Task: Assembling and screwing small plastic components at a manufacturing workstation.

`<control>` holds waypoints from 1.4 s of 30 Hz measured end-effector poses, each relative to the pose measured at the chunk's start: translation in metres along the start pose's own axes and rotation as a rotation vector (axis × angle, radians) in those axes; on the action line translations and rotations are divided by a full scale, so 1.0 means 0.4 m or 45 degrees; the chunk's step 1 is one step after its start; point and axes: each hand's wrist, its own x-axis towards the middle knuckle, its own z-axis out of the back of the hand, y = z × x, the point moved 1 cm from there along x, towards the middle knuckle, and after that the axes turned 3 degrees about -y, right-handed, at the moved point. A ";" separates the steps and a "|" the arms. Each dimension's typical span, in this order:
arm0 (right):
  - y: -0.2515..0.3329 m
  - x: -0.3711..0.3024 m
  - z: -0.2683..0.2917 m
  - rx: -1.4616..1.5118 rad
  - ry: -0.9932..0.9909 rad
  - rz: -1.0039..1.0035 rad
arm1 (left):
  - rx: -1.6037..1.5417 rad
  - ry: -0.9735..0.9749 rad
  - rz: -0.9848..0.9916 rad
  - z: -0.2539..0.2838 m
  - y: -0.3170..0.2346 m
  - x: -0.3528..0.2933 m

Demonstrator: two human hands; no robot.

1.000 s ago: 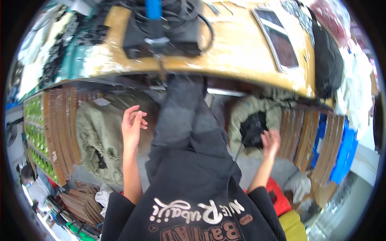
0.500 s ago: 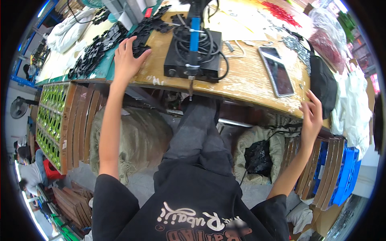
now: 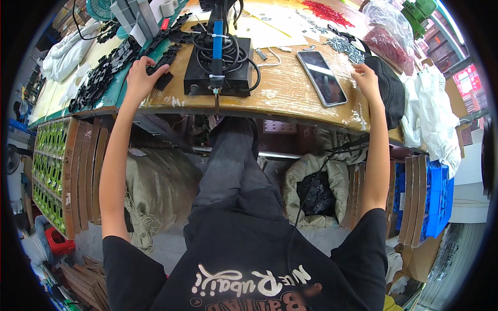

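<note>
On the left of the bench, my left hand [image 3: 139, 82] curls its fingers and thumb round a black plastic part [image 3: 164, 82] beside a pile of similar black parts [image 3: 111, 62]. My right hand [image 3: 367, 83] is over the bench's right side, between the phone and a black bag [image 3: 386, 85]. Its fingertips are bent together in a pinch; whatever they hold is too small to make out. Small grey metal pieces [image 3: 343, 47] lie just beyond it. Between my hands stands a black box [image 3: 218, 70] with coiled cable and an upright blue-handled tool [image 3: 218, 49], tip downward.
The phone [image 3: 322, 78] lies on the wooden bench [image 3: 280, 101]. Red pieces [image 3: 327, 13] are scattered at the back, near a clear bag of dark red pieces [image 3: 386, 41]. White plastic bags [image 3: 430, 114] hang on the right. An open sack [image 3: 316, 192] stands under the bench.
My left hand has closed from spread fingers round a black part. My right hand has moved farther over the bench, toward the grey pieces, and its fingers have drawn together. The view has shifted.
</note>
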 end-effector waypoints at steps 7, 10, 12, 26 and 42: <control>-0.025 -0.006 -0.005 -0.333 0.251 0.054 | 0.304 0.082 0.011 -0.024 -0.011 0.065; -0.008 -0.016 -0.002 -0.378 0.200 0.069 | 0.340 0.289 0.032 -0.030 -0.028 0.085; 0.022 -0.048 0.005 -0.576 -0.045 0.294 | 0.374 0.332 0.023 -0.036 -0.032 0.098; 0.001 -0.098 0.025 -0.546 0.004 0.377 | -0.389 -0.111 -0.033 0.226 -0.188 -0.011; 0.429 -0.500 -0.025 1.232 0.334 0.004 | -2.327 0.914 1.003 0.095 -0.498 -0.504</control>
